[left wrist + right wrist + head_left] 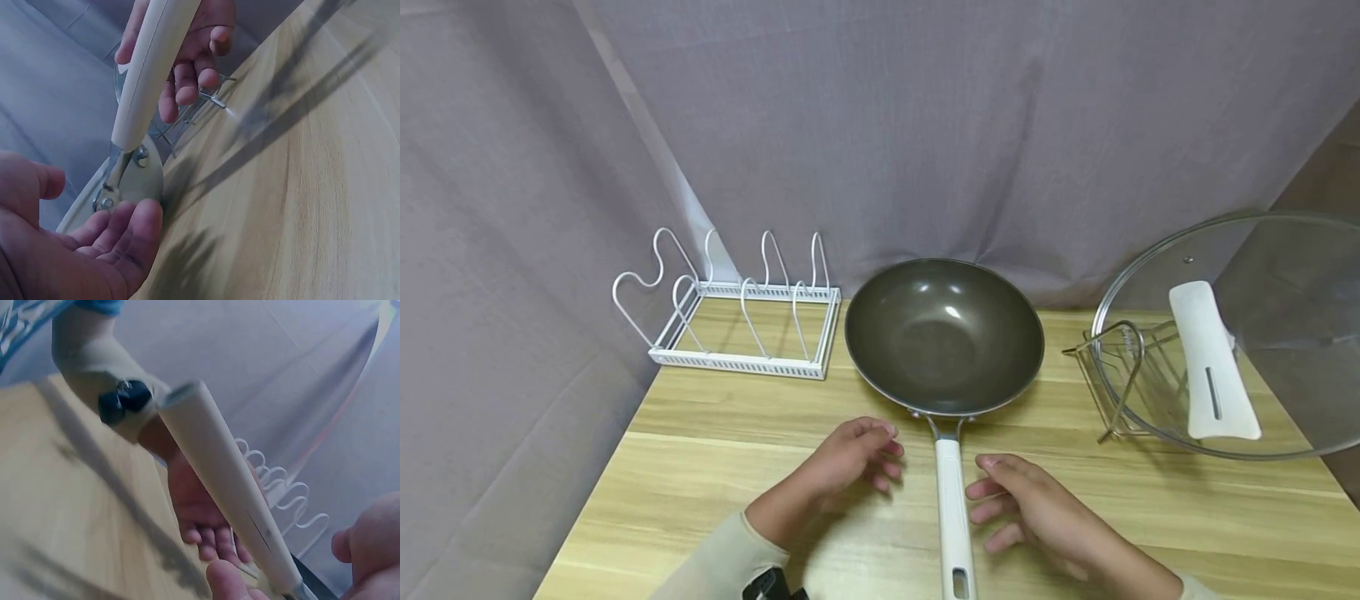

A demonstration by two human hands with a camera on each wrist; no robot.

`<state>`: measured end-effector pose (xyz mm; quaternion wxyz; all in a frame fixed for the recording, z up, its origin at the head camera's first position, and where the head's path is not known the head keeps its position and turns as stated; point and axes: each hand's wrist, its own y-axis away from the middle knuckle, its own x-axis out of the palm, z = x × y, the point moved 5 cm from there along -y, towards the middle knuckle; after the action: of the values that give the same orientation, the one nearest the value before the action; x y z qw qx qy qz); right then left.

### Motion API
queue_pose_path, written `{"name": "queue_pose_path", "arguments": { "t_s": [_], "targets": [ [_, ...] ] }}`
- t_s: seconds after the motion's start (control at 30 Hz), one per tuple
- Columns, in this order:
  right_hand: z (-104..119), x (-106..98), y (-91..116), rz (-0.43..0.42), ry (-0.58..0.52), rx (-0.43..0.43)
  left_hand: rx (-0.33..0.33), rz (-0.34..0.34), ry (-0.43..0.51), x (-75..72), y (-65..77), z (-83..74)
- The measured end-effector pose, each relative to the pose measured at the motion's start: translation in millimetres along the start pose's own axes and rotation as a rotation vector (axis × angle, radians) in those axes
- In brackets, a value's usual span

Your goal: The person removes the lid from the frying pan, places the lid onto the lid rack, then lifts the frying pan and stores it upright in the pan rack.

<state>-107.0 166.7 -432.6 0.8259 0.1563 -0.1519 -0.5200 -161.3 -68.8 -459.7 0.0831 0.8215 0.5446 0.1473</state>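
A dark frying pan (pixel 943 333) with a long white handle (pixel 953 517) sits on the wooden table, its handle pointing toward me. Left of the handle hovers my left hand (pixel 850 457), fingers loosely bent and holding nothing. My right hand (pixel 1037 508) is on the other side, also holding nothing, its fingertips close to the handle but apart from it. In the left wrist view the handle (pixel 153 75) rises between the left hand (pixel 81 250) and the right hand (pixel 194 56). The right wrist view shows the handle (pixel 228 487) from its end, with the left hand (pixel 200 506) behind it.
A white wire rack (pixel 741 364) with upright loops stands at the back left. On the right, a large glass lid (pixel 1150 250) with a white grip (pixel 1213 362) leans in a metal wire stand (pixel 1123 392). Grey cloth (pixel 880 125) hangs behind the table.
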Motion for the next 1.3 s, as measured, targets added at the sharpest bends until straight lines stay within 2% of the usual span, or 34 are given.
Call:
{"name": "queue_pose_path", "arguments": {
  "t_s": [0.2, 0.5, 0.7, 0.93, 1.13, 1.3],
  "targets": [
    [-5.8, 16.6, 2.3, 0.089, -0.101, 0.0, -0.032, 0.083, 0.028, 12.1, -5.6, 4.3],
    [-8.2, 39.4, 5.7, 0.258, -0.322, -0.02, -0.053, 0.183, 0.018, 28.6, -12.1, 6.7],
    [-11.4, 48.4, 6.3, 0.304, -0.397, -0.013, -0.05, 0.206, 0.029, 37.3, -14.9, 7.3],
    [-17.0, 64.8, 10.0, 0.421, -0.468, -0.022, -0.045, 0.209, 0.035, 45.3, -16.1, 6.0],
    [-23.1, 73.4, 12.3, 0.374, -0.517, 0.029, -0.054, 0.206, 0.021, 50.0, -18.3, 7.2],
    [-26.8, 73.8, 10.9, 0.312, -0.518, 0.033, -0.056, 0.218, 0.029, 52.7, -18.8, 8.1]
  ]
}}
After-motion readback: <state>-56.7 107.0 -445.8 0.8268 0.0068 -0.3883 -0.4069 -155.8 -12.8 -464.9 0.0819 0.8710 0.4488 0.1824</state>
